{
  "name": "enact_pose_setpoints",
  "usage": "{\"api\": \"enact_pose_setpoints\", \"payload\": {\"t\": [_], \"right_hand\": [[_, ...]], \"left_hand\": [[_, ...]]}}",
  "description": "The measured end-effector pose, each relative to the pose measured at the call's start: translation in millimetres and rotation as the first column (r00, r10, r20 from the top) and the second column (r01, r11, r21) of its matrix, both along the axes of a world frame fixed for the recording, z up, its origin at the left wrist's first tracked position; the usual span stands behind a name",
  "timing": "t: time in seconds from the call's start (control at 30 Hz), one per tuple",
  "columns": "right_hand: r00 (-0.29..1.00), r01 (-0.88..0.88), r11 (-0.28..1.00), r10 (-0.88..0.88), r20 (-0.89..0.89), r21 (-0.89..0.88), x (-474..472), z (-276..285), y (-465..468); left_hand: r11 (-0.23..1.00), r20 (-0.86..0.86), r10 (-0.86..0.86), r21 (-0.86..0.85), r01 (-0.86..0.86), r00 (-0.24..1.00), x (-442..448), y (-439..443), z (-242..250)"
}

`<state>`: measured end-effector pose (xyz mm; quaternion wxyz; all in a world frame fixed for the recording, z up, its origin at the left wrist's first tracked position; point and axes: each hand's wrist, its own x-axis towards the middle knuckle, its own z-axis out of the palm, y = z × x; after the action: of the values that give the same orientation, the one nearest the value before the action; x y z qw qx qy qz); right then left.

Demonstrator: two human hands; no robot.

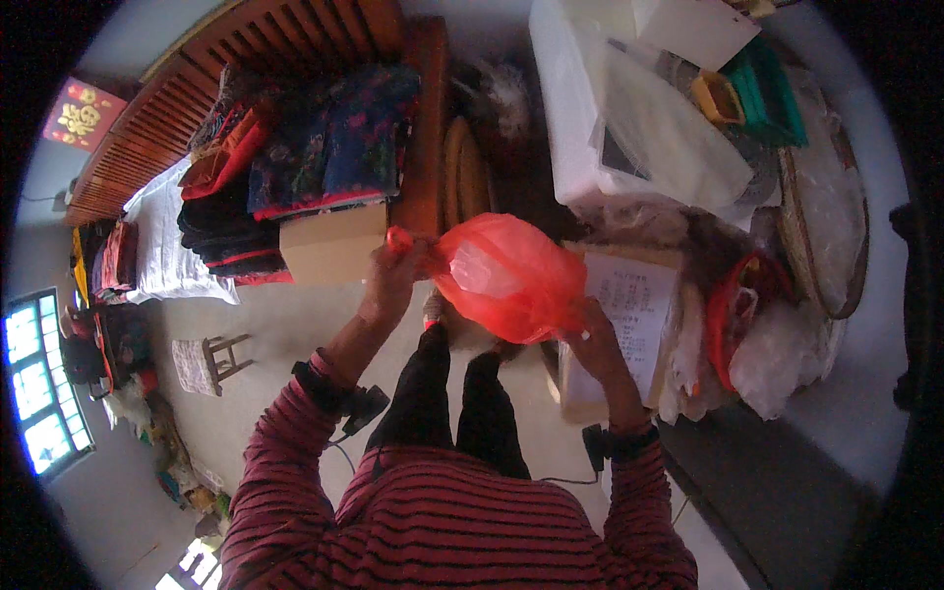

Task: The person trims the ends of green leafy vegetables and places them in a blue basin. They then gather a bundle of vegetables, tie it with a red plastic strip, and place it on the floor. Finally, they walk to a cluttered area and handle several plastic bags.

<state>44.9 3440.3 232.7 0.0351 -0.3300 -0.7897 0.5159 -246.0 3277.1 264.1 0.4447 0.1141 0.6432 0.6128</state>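
A thin red plastic bag [509,276] is stretched in front of me between my two hands. At its gathered left end, my left hand [402,273] is closed on the plastic, a red tip of it sticking out above the fingers. My right hand [590,332] grips the bag's lower right end. The bag looks puffed out, with a paler patch showing at its left; what it contains, if anything, cannot be told. Just right of the bag, a printed sheet of paper [627,310] lies on a cardboard box.
Folded dark cloths [332,140] and a cardboard box [335,240] rest on the wooden bed at left. A white foam box [564,110] stands at upper right, near a green plastic basket [767,92]. Clear plastic bags [774,361] lie at right. A small stool [199,366] stands on the floor.
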Motion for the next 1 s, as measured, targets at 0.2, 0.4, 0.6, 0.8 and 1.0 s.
{"api": "enact_pose_setpoints", "payload": {"t": [0.2,0.4,0.6,0.8,1.0], "right_hand": [[0.972,-0.191,0.903,0.120,0.201,0.384,-5,32,-6],[0.940,0.101,0.946,0.010,-0.340,0.307,-34,97,-8],[0.999,-0.017,0.764,-0.009,0.037,0.645,-46,53,-20],[0.976,0.077,0.943,-0.137,0.167,0.324,-11,-5,-11],[0.884,0.464,0.796,-0.447,-0.141,0.388,42,67,29]], "left_hand": [[0.999,0.043,-0.038,0.021,0.037,0.998,1,7,-6],[0.989,-0.017,-0.100,0.105,0.101,0.995,1,9,-5],[0.983,-0.061,-0.176,0.047,0.179,0.982,7,14,2],[0.947,0.057,-0.280,0.180,0.266,0.958,16,44,19],[0.855,0.100,-0.393,0.404,0.324,0.914,59,76,57]]}}
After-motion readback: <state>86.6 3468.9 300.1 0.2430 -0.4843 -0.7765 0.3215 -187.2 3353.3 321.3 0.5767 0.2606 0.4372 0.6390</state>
